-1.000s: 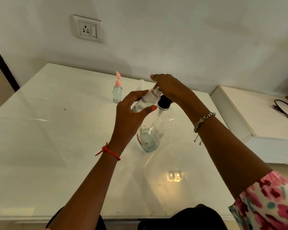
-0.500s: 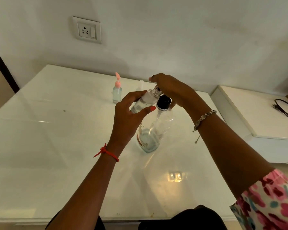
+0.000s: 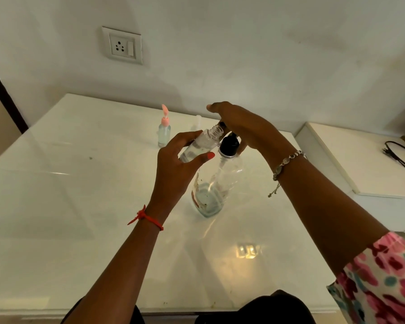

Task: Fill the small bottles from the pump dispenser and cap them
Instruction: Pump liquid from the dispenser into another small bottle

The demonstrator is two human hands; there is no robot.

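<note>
A person's view looked down at a glossy white worktop (image 3: 68, 183) set against a pale wall. The left hand (image 3: 173, 169) was wrapped around a small bottle (image 3: 200, 146), thumb on the near side and fingers on the far side. The bottle was clear, uncapped and held in the air, tilted so that its threaded neck pointed up and right toward the pump, likely to catch what the nozzle gave out. It appeared to hold some clear liquid in its lower part.

The right hand (image 3: 239, 127) lay over the top of the pump dispenser (image 3: 216, 183), its fingers curved down around the black pump head (image 3: 229, 146), seemingly placed to press it. The nozzle itself was hidden under the hand. The dispenser, a tall clear bottle, stood on the worktop near the middle, just right of the left hand, with only a little liquid at its base.

Farther off to the left stood a second small bottle (image 3: 164, 134), filled with pale liquid and topped by a pink flip cap standing open. It looked done but for snapping shut.

A wall socket (image 3: 122, 45) was above, and a black cable (image 3: 398, 155) lay on a low ledge at right.
</note>
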